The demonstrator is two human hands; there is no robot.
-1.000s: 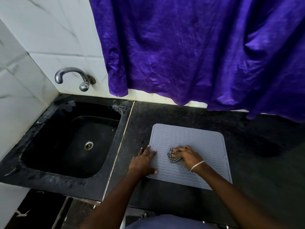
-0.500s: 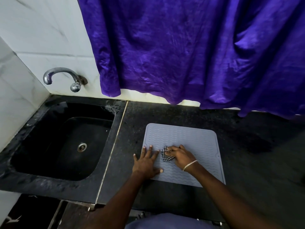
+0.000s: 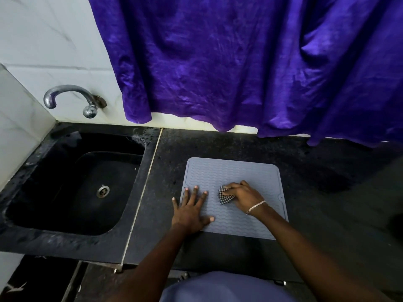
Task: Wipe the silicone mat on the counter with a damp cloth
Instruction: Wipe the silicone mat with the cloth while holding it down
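A grey silicone mat [image 3: 231, 171] with a wavy ribbed surface lies flat on the black counter [image 3: 327, 192]. My left hand [image 3: 192, 210] presses flat on the mat's left edge, fingers spread and straight. My right hand [image 3: 244, 195] is on the middle of the mat, fingers curled round a small black-and-white checked cloth [image 3: 224, 196] bunched under it. A bracelet sits on that wrist.
A black sink [image 3: 72, 188] with a metal drain lies left of the counter, under a chrome tap [image 3: 72, 99] on the white tiled wall. A purple curtain [image 3: 239, 62] hangs over the counter's back edge. The counter's front edge runs just below the mat.
The cloth under my right hand stays near the mat's middle, shifting slightly. My left hand has slid further onto the mat's left edge and spread flat. The camera view has shifted.
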